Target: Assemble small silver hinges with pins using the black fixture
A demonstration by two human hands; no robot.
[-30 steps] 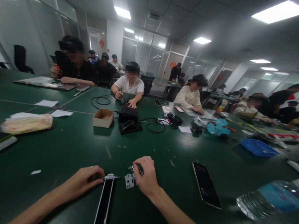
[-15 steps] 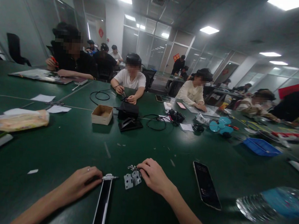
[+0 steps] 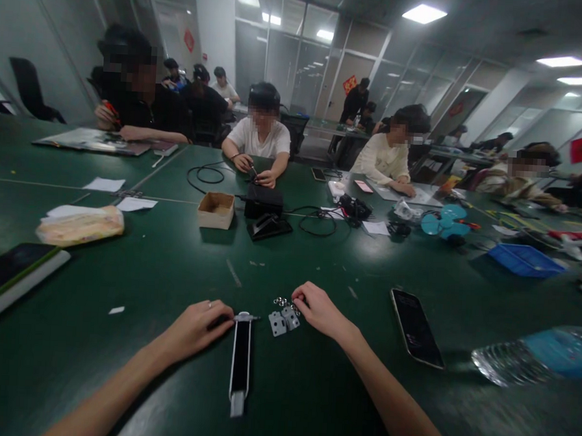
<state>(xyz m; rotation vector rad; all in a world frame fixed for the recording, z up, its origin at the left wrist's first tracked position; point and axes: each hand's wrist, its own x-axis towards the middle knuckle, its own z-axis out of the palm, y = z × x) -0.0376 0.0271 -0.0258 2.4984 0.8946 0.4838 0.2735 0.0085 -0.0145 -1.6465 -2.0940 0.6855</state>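
Screwdriver [image 3: 240, 364] lengthwise, tip away

Dark green table [image 3: 122, 268] fills lower frame. Black smartphone [image 3: 416, 327] lower right; clear plastic water bottle [image 3: 537, 354] at far right edge. Small brown cardboard box [image 3: 216, 210] centre, black device with coiled cable [image 3: 265, 210] just beside it. Blue plastic tray [image 3: 525, 260] right. Wrapped yellowish packet [image 3: 80, 224] left. People seated along upper frame.
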